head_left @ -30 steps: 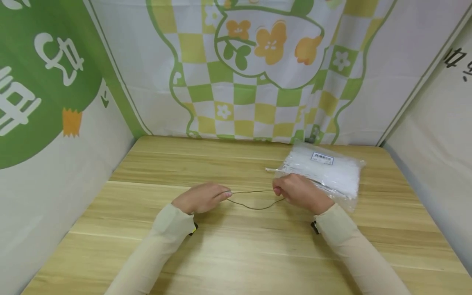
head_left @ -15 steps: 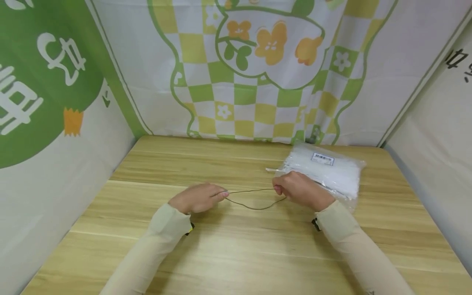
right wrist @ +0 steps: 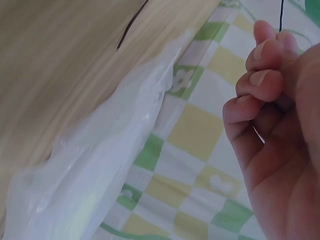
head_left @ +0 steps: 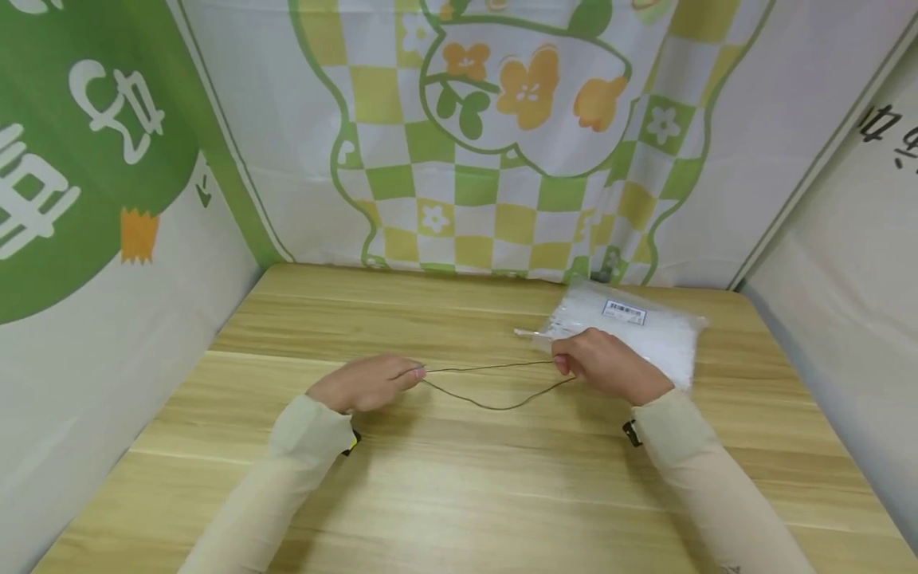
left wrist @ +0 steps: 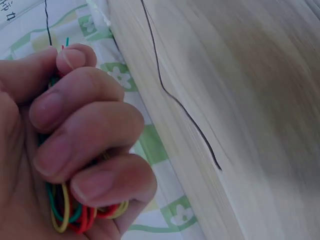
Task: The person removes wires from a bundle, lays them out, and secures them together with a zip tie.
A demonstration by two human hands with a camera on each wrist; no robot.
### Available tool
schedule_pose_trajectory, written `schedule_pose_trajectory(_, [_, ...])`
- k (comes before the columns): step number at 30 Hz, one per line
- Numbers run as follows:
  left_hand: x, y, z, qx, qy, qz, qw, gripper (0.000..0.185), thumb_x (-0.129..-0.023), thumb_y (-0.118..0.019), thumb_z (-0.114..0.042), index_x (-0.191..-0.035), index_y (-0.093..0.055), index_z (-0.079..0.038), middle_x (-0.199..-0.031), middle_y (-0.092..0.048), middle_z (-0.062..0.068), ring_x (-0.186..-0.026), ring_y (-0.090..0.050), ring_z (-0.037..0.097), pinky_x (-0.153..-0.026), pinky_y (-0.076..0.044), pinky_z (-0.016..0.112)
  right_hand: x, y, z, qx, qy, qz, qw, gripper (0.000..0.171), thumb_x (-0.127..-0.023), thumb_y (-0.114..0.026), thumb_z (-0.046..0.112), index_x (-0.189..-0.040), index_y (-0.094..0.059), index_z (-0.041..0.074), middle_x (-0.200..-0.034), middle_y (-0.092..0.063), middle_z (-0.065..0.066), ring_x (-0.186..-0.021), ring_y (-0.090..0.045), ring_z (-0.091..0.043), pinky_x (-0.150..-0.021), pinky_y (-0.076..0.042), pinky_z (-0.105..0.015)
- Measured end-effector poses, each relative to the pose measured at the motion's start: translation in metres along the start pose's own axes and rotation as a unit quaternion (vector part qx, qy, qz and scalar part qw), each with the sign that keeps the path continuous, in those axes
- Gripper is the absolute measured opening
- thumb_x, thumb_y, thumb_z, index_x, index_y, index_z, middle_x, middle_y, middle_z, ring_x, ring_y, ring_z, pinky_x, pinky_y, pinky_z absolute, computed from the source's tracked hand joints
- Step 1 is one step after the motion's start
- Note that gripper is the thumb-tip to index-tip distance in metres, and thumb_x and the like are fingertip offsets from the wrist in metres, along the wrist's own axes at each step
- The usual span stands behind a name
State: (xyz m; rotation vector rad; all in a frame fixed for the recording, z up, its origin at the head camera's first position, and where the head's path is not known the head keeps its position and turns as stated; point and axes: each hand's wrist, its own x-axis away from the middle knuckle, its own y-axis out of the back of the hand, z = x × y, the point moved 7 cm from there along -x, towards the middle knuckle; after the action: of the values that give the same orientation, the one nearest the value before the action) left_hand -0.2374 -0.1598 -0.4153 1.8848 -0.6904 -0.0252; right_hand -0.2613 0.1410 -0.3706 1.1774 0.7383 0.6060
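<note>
Two hands work over a wooden table (head_left: 459, 478) walled in by a printed green and yellow checked backdrop (head_left: 495, 191), and a clear plastic bag of white pieces (head_left: 645, 335) lies at about two o'clock from the table's middle, touching or just behind the right hand (head_left: 610, 367). Between the hands runs a thin dark wire (head_left: 495, 387): one strand stretches nearly straight from hand to hand, while a second strand sags below it toward six o'clock and seems to rest on the wood. The left hand (head_left: 362, 383), at nine o'clock from the wire, pinches its end between thumb and forefinger tip; the left wrist view shows the other fingers (left wrist: 85, 145) curled over a bundle of coloured rubber bands (left wrist: 75, 217) in red, yellow and green, tucked in the palm. The right hand, at three o'clock from the wire, has its fingers (right wrist: 260, 75) curled inward with the wire passing up at the fingertips, so it appears to pinch that end, though the contact itself is hard to see. My judgement is that the wire could slip from either pinch if the strand is pulled tauter, since so little of it is gripped; the palmed bands might also spill if the left fingers loosen, and the right hand could nudge the bag.
</note>
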Motion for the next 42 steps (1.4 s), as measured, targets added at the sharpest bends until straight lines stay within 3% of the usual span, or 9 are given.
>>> schedule_pose_trajectory(4, [0.002, 0.004, 0.001, -0.012, -0.031, -0.005, 0.9994, 0.058, -0.117, -0.029, -0.045, -0.153, -0.055, -0.008, -0.156, -0.056, 0.014, -0.148, -0.05, 0.038, -0.124, -0.037, 0.057, 0.003, 0.001, -0.006, -0.009, -0.016, 0.011, 1.0, 0.038, -0.077, -0.047, -0.021, -0.075, -0.061, 0.015, -0.066, -0.048, 0.013, -0.063, -0.042, -0.004, -0.061, -0.039, -0.022])
schedule_pose_trajectory(7, [0.002, 0.006, -0.004, -0.017, -0.063, -0.004, 0.9979, 0.051, -0.117, -0.031, -0.038, -0.13, -0.068, -0.005, -0.13, -0.071, 0.013, -0.115, -0.069, 0.029, -0.107, -0.051, 0.051, 0.003, 0.002, -0.006, -0.01, -0.012, 0.013, 1.0, 0.038, -0.077, -0.047, -0.02, -0.075, -0.061, 0.015, -0.067, -0.049, 0.013, -0.063, -0.042, -0.004, -0.061, -0.04, -0.022])
schedule_pose_trajectory(9, [0.002, 0.007, -0.007, -0.022, -0.079, -0.007, 0.9966, 0.045, -0.117, -0.034, -0.034, -0.113, -0.07, -0.008, -0.113, -0.073, 0.008, -0.09, -0.064, 0.018, -0.093, -0.053, 0.043, 0.003, 0.002, -0.005, -0.011, -0.008, 0.009, 1.0, 0.038, -0.078, -0.048, -0.02, -0.075, -0.061, 0.015, -0.067, -0.049, 0.012, -0.063, -0.042, -0.003, -0.061, -0.039, -0.022])
schedule_pose_trajectory(12, [0.001, 0.009, -0.011, -0.027, -0.096, -0.013, 0.995, 0.04, -0.117, -0.037, -0.029, -0.105, -0.07, -0.012, -0.105, -0.072, 0.002, -0.075, -0.051, 0.008, -0.083, -0.05, 0.037, 0.002, 0.003, -0.004, -0.008, -0.001, 0.005, 1.0, 0.037, -0.079, -0.049, -0.021, -0.074, -0.06, 0.014, -0.067, -0.049, 0.012, -0.063, -0.041, -0.003, -0.061, -0.039, -0.022])
schedule_pose_trajectory(15, [0.001, 0.011, -0.012, -0.037, -0.103, -0.027, 0.9936, 0.037, -0.116, -0.04, -0.026, -0.111, -0.074, -0.012, -0.102, -0.075, 0.0, -0.077, -0.057, 0.005, -0.085, -0.053, 0.036, 0.002, 0.003, -0.003, -0.01, 0.001, 0.008, 1.0, 0.036, -0.079, -0.049, -0.021, -0.075, -0.06, 0.014, -0.067, -0.049, 0.012, -0.063, -0.041, -0.003, -0.061, -0.039, -0.021])
schedule_pose_trajectory(21, [0.002, 0.014, -0.01, -0.036, -0.11, -0.042, 0.9924, 0.031, -0.115, -0.045, -0.019, -0.102, -0.072, -0.01, -0.09, -0.073, -0.001, -0.08, -0.062, 0.007, -0.086, -0.055, 0.035, 0.0, 0.003, -0.001, -0.009, 0.003, 0.011, 1.0, 0.036, -0.081, -0.05, -0.019, -0.075, -0.061, 0.014, -0.068, -0.05, 0.012, -0.063, -0.042, -0.003, -0.061, -0.041, -0.021])
schedule_pose_trajectory(28, [0.004, 0.018, -0.008, -0.034, -0.12, -0.045, 0.9912, 0.032, -0.115, -0.045, -0.018, -0.094, -0.068, -0.01, -0.076, -0.061, 0.0, -0.065, -0.047, 0.005, -0.073, -0.046, 0.028, 0.003, 0.008, -0.001, -0.009, 0.004, 0.006, 1.0, 0.035, -0.084, -0.052, -0.018, -0.074, -0.061, 0.015, -0.068, -0.054, 0.011, -0.064, -0.045, -0.003, -0.062, -0.043, -0.022])
schedule_pose_trajectory(33, [0.004, 0.019, -0.004, -0.028, -0.129, -0.047, 0.9902, 0.033, -0.115, -0.044, -0.019, -0.093, -0.068, -0.01, -0.075, -0.061, -0.001, -0.065, -0.047, 0.004, -0.072, -0.046, 0.027, 0.007, 0.011, -0.008, -0.009, -0.005, 0.002, 1.0, 0.035, -0.085, -0.053, -0.017, -0.074, -0.061, 0.015, -0.068, -0.053, 0.012, -0.064, -0.045, -0.003, -0.064, -0.043, -0.024])
schedule_pose_trajectory(42, [0.001, 0.02, -0.005, -0.021, -0.147, -0.05, 0.9877, 0.033, -0.115, -0.044, -0.02, -0.107, -0.074, -0.009, -0.092, -0.076, -0.002, -0.092, -0.072, 0.015, -0.093, -0.058, 0.041, 0.009, 0.011, -0.017, -0.021, -0.005, 0.0, 1.0, 0.037, -0.089, -0.052, -0.016, -0.076, -0.063, 0.017, -0.067, -0.06, 0.005, -0.061, -0.043, -0.001, -0.062, -0.044, -0.023])
